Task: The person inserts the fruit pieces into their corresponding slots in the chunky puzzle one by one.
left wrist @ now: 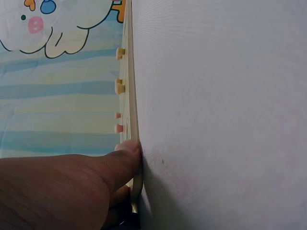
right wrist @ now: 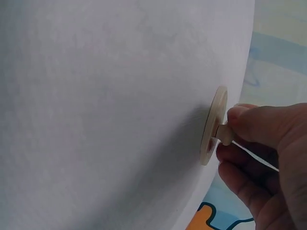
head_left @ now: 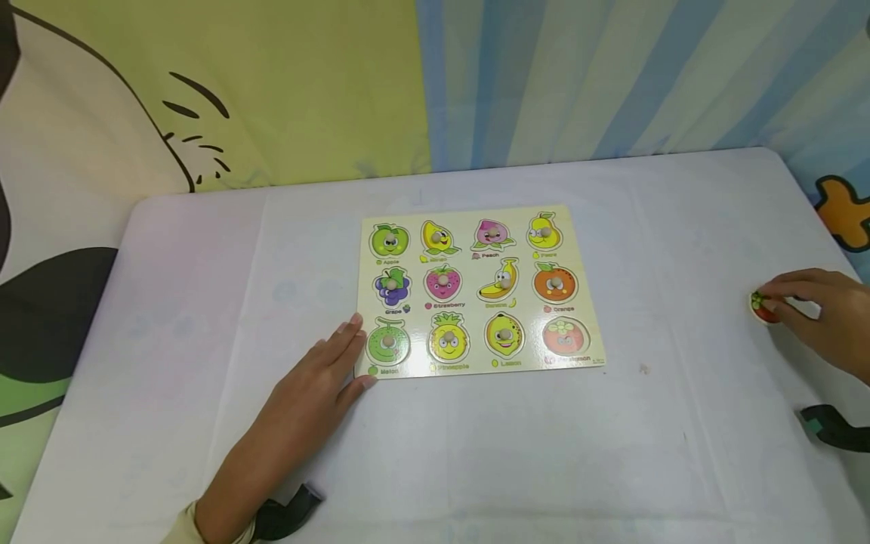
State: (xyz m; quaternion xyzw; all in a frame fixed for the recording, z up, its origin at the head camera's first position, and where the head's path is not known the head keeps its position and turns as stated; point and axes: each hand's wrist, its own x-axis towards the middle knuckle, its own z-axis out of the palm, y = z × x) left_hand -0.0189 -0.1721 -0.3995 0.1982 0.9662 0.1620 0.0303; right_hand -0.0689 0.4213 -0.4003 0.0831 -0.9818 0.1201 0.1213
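Observation:
A cream wooden fruit puzzle board (head_left: 418, 332) lies flat on the white-covered table. My left hand (head_left: 309, 389) rests at its near left corner, fingers fairly straight against the left side and thumb along the near edge. In the left wrist view the thumb (left wrist: 127, 148) touches the board's edge. Far to the right, my right hand (head_left: 819, 313) pinches a red and green puzzle piece (head_left: 760, 308) by its small knob (right wrist: 223, 134). That piece (right wrist: 213, 124) stands tilted close over the cloth in the right wrist view. The board's bottom right recess (head_left: 566, 338) shows a printed red fruit without a knob.
Knobbed fruit pieces, such as the orange (head_left: 554, 295) and the lemon (head_left: 505, 347), fill the other recesses. White cloth (head_left: 680, 302) covers the table. Behind it hangs a printed curtain (head_left: 326, 91). Black straps (head_left: 288, 514) show at both wrists.

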